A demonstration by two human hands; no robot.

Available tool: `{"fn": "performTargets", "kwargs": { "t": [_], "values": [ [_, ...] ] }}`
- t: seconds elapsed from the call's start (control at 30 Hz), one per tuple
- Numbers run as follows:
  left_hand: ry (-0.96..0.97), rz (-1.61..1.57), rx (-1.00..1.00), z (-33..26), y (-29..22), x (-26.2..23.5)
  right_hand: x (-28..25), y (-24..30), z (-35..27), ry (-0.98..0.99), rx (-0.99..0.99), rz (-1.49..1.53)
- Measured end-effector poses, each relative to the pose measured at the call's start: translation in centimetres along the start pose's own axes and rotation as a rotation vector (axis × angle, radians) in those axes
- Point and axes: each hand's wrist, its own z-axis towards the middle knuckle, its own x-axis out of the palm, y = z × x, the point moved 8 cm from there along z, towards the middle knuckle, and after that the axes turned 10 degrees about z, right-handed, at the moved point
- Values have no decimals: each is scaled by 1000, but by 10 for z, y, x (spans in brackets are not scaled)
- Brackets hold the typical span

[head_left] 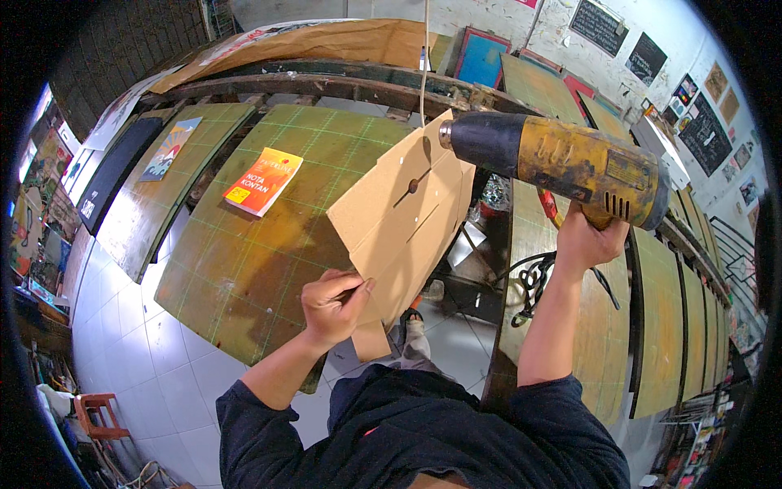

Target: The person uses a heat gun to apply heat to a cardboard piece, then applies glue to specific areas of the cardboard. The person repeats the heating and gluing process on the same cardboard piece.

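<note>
My right hand [588, 238] grips the handle of a worn yellow and black heat gun [574, 159]. Its metal nozzle points left, toward the upper part of a brown cardboard sheet [419, 216]. My left hand [332, 306] pinches the lower left edge of that sheet, holding it up at a tilt. Slots, crease lines and a small round hole mark the cardboard, and a flap hangs at its bottom. The nozzle's shadow falls near the top of the sheet. Whether nozzle and cardboard touch, I cannot tell.
An orange notepad [263, 181] lies on a stained green board with grid lines [244, 281] at left. Beyond it rests a board with a small sunset picture [172, 149]. Black cable [533, 281] coils on the right-hand boards [574, 342]. A red stool [99, 416] stands lower left.
</note>
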Motion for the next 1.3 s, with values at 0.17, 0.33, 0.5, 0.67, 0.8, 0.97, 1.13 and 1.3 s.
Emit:
{"fn": "performTargets", "kwargs": {
  "t": [0.17, 0.33, 0.5, 0.67, 0.8, 0.97, 1.13, 1.3],
  "values": [
    [-8, -5, 9, 0, -2, 0, 4, -9, -4, 58, 93, 71],
    [3, -18, 55, 2, -7, 0, 9, -16, -9, 68, 116, 132],
    [0, -14, 63, 3, -8, -1, 9, -15, -10, 17, 130, 144],
    [-3, -17, 54, 1, -7, -1, 9, -9, -10, 52, 112, 112],
    [13, -2, 37, 1, -4, -1, 8, -7, -9, 45, 66, 178],
    [-7, -5, 46, 1, -4, -2, 9, -11, -10, 60, 127, 118],
    [-25, -12, 43, 3, -5, -3, 10, -11, -8, 97, 147, 144],
    [-22, -11, 32, 3, -5, -3, 11, -14, -9, 41, 175, 272]
  ]
}}
